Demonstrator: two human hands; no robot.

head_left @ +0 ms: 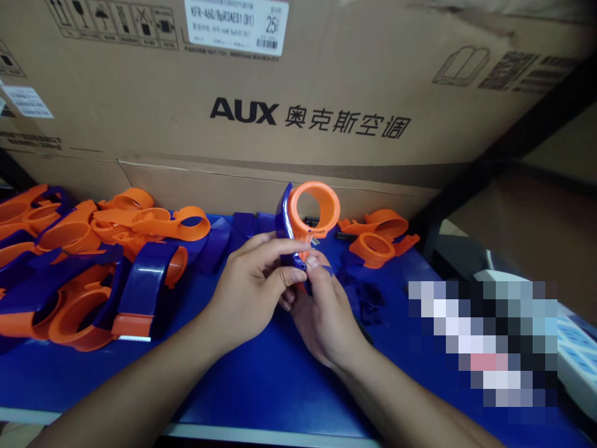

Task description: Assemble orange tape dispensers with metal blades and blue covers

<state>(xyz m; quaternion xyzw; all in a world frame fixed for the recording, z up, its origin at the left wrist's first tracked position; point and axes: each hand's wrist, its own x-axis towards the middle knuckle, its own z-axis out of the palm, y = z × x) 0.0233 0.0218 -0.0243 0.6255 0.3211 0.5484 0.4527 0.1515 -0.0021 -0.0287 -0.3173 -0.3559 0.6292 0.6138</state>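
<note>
Left hand (254, 283): pinching dispenser (292, 214) near lower end
Right hand (326, 308): gripping it alongside
Table (261, 386): blue, bearing orange parts (375, 255) both sides

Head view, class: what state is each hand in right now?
Left hand: closed, holding the orange-and-blue piece.
Right hand: closed, holding the same piece's lower end.

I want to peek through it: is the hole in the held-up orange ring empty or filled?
Empty: part of the cardboard box behind shows right through the orange ring.
</note>
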